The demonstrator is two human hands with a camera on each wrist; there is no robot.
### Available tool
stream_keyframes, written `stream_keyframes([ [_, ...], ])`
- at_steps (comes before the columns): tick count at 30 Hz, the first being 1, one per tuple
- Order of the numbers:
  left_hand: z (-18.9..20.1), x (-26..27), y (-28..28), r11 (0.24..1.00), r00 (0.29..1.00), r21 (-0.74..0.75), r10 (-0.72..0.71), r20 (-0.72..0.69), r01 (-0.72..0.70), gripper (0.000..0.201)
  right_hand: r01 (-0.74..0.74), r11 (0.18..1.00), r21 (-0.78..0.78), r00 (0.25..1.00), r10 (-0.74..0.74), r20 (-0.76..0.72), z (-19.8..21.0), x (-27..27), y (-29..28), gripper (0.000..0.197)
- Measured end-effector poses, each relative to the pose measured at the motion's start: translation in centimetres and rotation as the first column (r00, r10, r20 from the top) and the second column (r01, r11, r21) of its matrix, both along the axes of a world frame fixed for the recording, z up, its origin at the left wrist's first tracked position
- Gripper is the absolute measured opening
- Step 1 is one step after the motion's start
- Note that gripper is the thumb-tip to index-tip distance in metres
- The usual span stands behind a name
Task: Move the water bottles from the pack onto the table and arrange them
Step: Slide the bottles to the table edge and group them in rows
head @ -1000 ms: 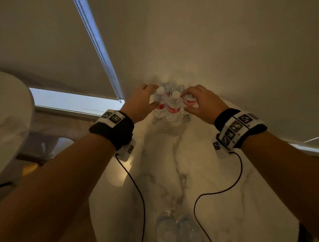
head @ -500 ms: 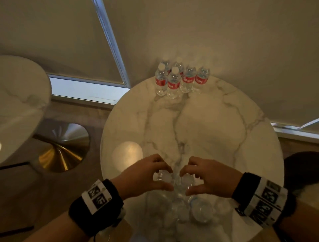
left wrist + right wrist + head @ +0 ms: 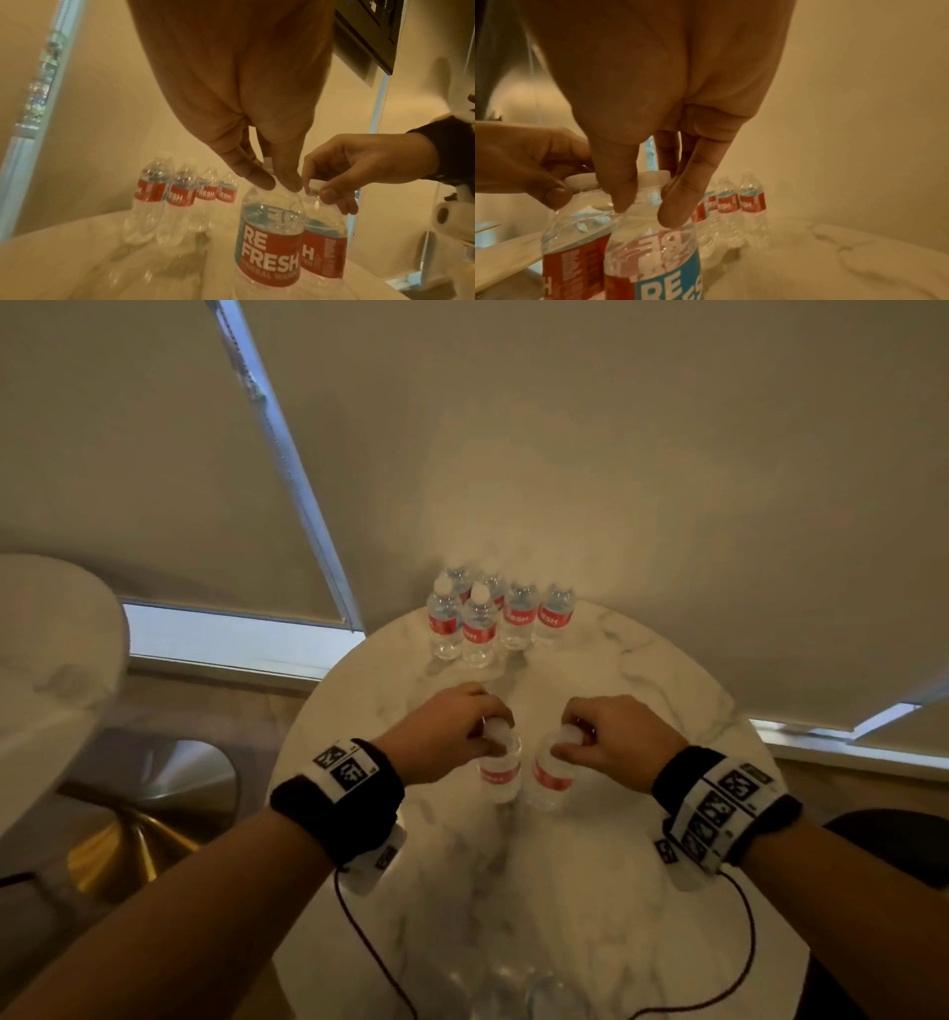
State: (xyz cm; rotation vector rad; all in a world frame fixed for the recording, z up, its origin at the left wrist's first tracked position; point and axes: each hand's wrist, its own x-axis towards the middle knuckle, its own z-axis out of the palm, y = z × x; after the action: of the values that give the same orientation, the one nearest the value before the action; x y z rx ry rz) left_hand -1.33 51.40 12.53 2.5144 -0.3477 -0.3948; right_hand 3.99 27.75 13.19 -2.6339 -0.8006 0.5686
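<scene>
- The left hand is closed in a fingertip pinch around the cap and neck of the left bottle; the right hand is pinched the same way on the right bottle.
- Both bottles are carried upright and side by side over the middle of the surface; whether they are touching it cannot be told. In the left wrist view their labels appear almost in contact.
- Because each bottle is held only at the top, a slip through the fingers is judged the nearest risk; a smooth cap and a heavy, full body would cause it.
- A swing of the hanging body is likely if the hands are moved fast, and one bottle could be knocked against the other.
- The standing group of about six bottles is packed at 12 o'clock, close to the far rim. If a carried bottle is brought in too low or too quickly, a domino fall or a bottle pushed off the edge could result.
- The pack lies blurred at 6 o'clock beneath the forearms, and the wrist cables trail over it; a snag there is possible.
</scene>
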Motion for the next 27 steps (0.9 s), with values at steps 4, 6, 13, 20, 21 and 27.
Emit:
stream_keyframes([
  [4, 0.3, 8.2, -1.0, 0.998, 0.995, 0.014, -0.059, 0.079, 0.058, 0.034, 0.080, 0.996, -0.034, 0.994, -0.077, 0.074, 1.1, 6.6, 0.7, 0.030],
  [6, -0.2, 11.8, -1.4, 0.996, 0.992, 0.040, -0.088, 0.095, 0.085, 0.034, 0.096, 0.994, -0.047, 0.991, -0.091, 0.102, 1.2, 9.5, 1.2, 0.028],
  [13, -2.5, 19.7, -1.1, 0.983, 0.991, 0.163, -0.102, 0.084, 0.087, 0.035, 0.131, 0.987, -0.094, 0.987, -0.121, 0.101, -2.2, 16.6, 3.0, 0.035],
  [20, -4.4, 22.5, 0.3, 0.971, 0.985, 0.225, -0.115, 0.128, 0.084, 0.033, 0.107, 0.987, -0.118, 0.984, -0.088, 0.153, -3.9, 19.4, 4.5, 0.037],
  [21, -4.7, 22.6, 0.3, 0.970, 0.984, 0.227, -0.118, 0.133, 0.086, 0.033, 0.109, 0.986, -0.125, 0.984, -0.089, 0.155, -4.0, 19.6, 4.5, 0.038],
  [27, -5.3, 23.0, 0.2, 0.974, 0.978, 0.214, -0.112, 0.179, 0.072, 0.033, 0.094, 0.987, -0.130, 0.985, -0.073, 0.158, -4.3, 19.7, 4.7, 0.037],
])
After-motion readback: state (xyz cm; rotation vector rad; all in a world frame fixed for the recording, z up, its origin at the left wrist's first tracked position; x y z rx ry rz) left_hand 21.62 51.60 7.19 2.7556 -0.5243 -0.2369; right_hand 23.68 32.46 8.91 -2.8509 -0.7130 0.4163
